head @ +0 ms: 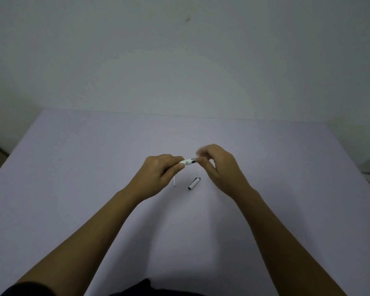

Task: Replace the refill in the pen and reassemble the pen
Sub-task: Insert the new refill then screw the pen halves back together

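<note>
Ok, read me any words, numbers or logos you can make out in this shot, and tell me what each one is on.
None can be read.
Pen barrel, held between the left hand and the right hand: a small grey mark on the white body, too small and blurred to read.
Pen cap lying on the table: no lettering visible.
White refill beside it: plain, no print visible.
</note>
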A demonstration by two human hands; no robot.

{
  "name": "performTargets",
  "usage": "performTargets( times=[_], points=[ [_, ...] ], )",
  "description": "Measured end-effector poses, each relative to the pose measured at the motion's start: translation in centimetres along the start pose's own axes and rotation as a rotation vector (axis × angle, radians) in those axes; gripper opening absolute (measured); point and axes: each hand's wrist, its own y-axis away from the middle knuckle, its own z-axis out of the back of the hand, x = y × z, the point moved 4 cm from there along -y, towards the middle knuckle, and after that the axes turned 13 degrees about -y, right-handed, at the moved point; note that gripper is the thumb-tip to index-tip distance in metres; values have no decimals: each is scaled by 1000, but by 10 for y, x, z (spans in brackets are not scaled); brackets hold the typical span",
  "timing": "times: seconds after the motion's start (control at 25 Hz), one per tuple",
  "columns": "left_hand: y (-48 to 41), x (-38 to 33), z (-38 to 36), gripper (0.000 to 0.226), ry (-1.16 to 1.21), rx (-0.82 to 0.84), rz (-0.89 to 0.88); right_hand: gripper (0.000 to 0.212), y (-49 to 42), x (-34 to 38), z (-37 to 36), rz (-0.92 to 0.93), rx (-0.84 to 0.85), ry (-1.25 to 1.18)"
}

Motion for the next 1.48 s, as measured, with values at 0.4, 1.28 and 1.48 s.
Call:
performTargets(
  times=[0.4,1.28,1.48],
  points=[
    [1,1,-2,14,0,-5,14,19,3,3,1,60,40,152],
    [-1,-6,1,17,-29,10,-38,26,5,4,3,135,108,178],
    [-2,-3,0,17,-28,19,-26,11,7,12,7,295,37,313]
  ],
)
